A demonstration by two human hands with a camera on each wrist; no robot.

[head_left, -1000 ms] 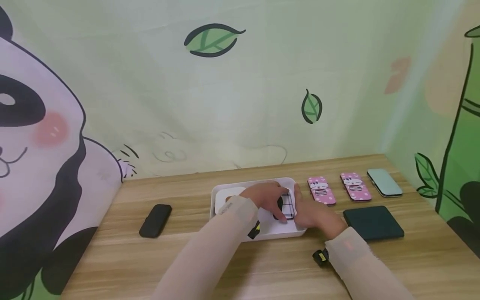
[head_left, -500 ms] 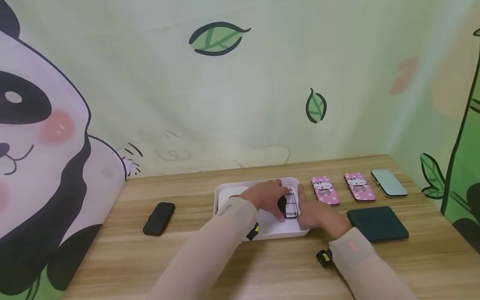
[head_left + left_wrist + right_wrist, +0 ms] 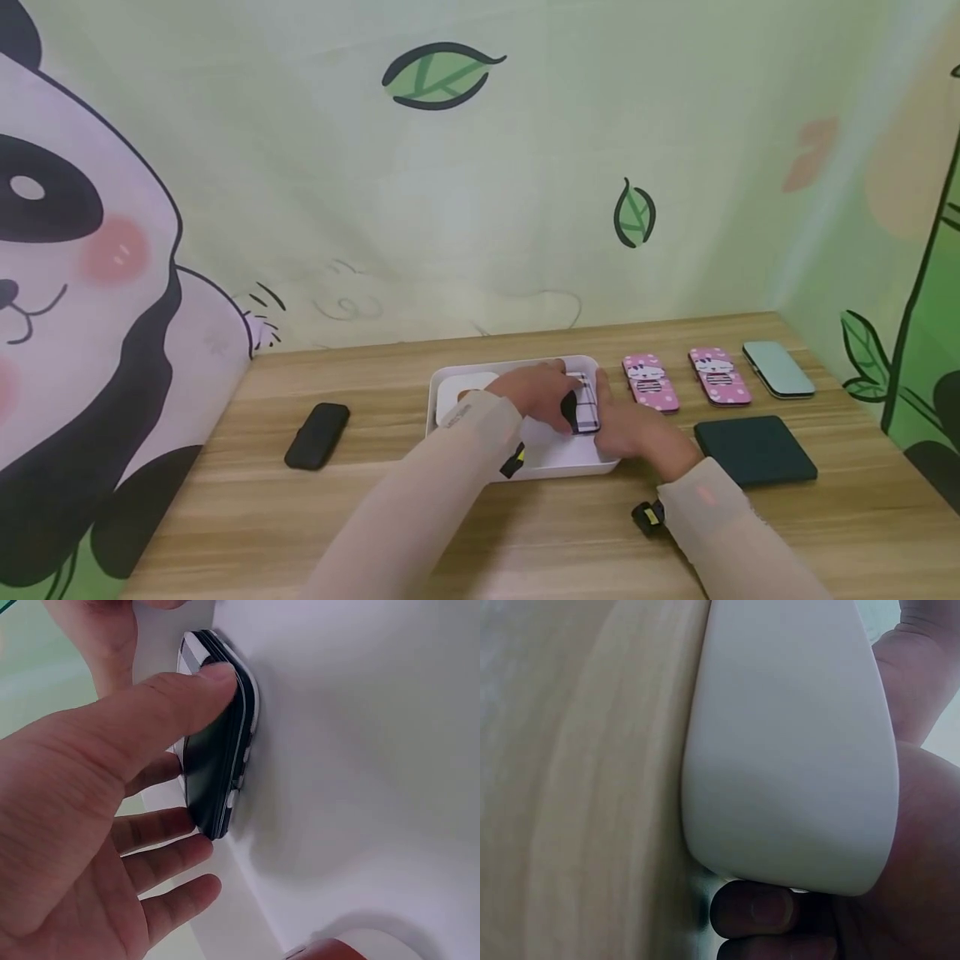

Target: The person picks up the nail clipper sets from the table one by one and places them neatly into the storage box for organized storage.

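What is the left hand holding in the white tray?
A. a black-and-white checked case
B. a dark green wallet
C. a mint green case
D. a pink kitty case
A: the left hand pinches a black-and-white checked case between thumb and fingers, standing on edge against the white tray; the pink cases lie on the table.

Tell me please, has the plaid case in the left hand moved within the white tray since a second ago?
Cannot tell: the plaid case sits slightly nearer the white tray's far rim, but the camera shifted too.
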